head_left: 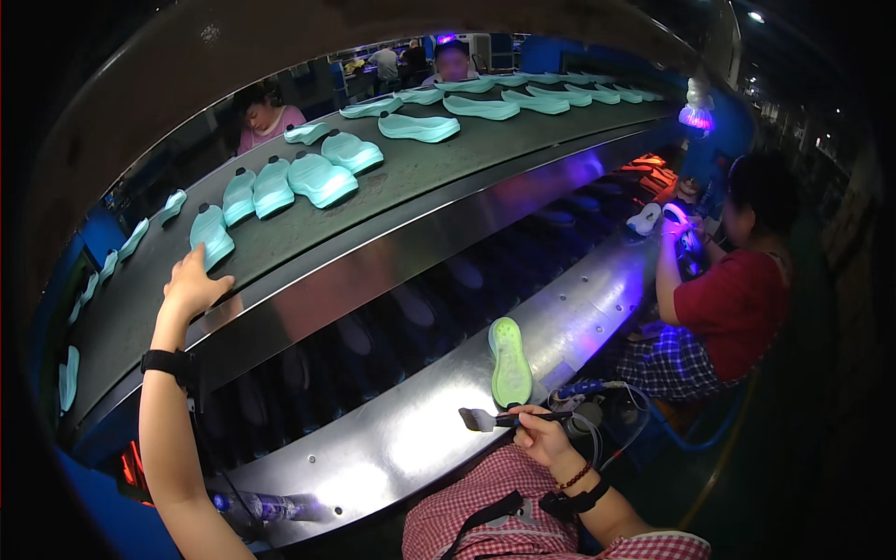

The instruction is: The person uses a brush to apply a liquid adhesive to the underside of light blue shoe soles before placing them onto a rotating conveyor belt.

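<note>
The right hand (pixel 539 435) grips a brush (pixel 481 421) near the metal surface (pixel 425 429), where a yellow-green sole (pixel 511 362) lies. Farther, the left hand (pixel 194 283) is spread open, fingers at a teal sole (pixel 212 235) on the dark belt (pixel 303 235).

Many shoe soles (pixel 420 128) are spread along the belt (pixel 373 201), from the left end to the far right. The left hand (pixel 194 285) is placed at the near end of one sole (pixel 212 235) on the left part of the belt. Lower down, in front of the belt, a metal shelf (pixel 373 462) is set. On it, a lone sole (pixel 511 362) is laid toward the right and a bottle (pixel 275 507) at the left end. By that lone sole's near end, a brush (pixel 478 419) is held in the right hand (pixel 541 437). A worker (pixel 737 299) is seen at the right, and two people (pixel 266 126) behind the belt.
</note>
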A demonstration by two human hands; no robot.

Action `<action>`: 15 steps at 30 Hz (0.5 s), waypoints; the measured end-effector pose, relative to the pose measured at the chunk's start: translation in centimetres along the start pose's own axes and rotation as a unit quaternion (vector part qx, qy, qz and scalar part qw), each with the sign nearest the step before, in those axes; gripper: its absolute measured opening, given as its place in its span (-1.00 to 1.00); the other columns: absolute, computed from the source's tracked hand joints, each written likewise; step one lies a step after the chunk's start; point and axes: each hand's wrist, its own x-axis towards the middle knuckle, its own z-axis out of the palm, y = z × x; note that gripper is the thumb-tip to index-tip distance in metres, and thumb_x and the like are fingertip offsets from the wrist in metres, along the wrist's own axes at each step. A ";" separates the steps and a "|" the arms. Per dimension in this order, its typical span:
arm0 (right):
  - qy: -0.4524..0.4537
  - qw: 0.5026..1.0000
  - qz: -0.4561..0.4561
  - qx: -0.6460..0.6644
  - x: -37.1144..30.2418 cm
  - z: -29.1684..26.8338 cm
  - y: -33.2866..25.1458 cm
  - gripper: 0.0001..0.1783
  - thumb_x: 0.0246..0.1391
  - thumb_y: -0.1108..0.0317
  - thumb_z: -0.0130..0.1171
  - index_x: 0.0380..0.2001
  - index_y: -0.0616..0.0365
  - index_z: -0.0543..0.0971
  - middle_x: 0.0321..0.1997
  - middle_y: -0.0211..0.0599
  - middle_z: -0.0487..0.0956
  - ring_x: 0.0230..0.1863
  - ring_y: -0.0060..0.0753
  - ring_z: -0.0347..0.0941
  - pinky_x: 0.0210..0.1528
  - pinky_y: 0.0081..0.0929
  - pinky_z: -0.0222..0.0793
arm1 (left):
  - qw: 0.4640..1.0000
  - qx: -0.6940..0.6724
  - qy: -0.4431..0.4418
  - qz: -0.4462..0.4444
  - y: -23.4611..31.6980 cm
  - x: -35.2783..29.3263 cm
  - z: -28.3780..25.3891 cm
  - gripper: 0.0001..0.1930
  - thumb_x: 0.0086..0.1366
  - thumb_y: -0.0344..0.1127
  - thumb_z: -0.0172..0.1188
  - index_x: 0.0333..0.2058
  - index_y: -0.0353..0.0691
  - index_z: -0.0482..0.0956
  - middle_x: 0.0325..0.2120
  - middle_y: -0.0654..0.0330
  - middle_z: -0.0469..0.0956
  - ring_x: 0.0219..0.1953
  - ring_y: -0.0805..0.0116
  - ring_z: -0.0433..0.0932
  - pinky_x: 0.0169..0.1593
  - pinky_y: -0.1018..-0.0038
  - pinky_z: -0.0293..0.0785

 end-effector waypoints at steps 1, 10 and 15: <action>-0.002 1.000 -0.004 -0.003 0.0 0.0 -0.1 -0.81 0.09 0.47 -0.06 -0.25 0.24 0.51 -0.22 -0.09 0.54 -0.68 -0.58 0.26 -0.57 -0.64 0.21 | 0.999 -0.019 0.026 0.020 -0.9 0.6 0.4 -0.20 -0.09 -0.10 0.23 0.14 -0.23 0.16 0.12 0.00 0.21 0.18 0.06 0.11 0.15 0.18 0.11; 0.016 0.999 -0.026 0.009 0.4 0.8 -0.4 -0.79 0.07 0.47 -0.03 -0.22 0.29 0.48 -0.28 -0.18 0.53 -0.46 -0.51 0.40 -0.36 -0.63 0.31 | 0.859 -0.453 0.191 0.145 -6.1 -4.6 3.6 -0.79 0.24 -0.26 0.03 -0.37 -0.33 0.45 -0.39 0.26 0.43 -0.30 0.53 0.36 -0.17 0.56 0.25; -0.038 0.999 -0.027 -0.005 1.6 1.5 0.1 -0.76 0.09 0.50 -0.07 -0.18 0.30 0.46 -0.16 -0.14 0.49 -0.29 -0.47 0.41 -0.18 -0.55 0.34 | 0.574 -0.792 0.207 -0.012 -5.9 -12.3 7.3 -0.62 0.17 -0.29 0.01 -0.05 -0.33 0.32 -0.16 0.12 0.40 -0.12 0.28 0.42 0.00 0.38 0.32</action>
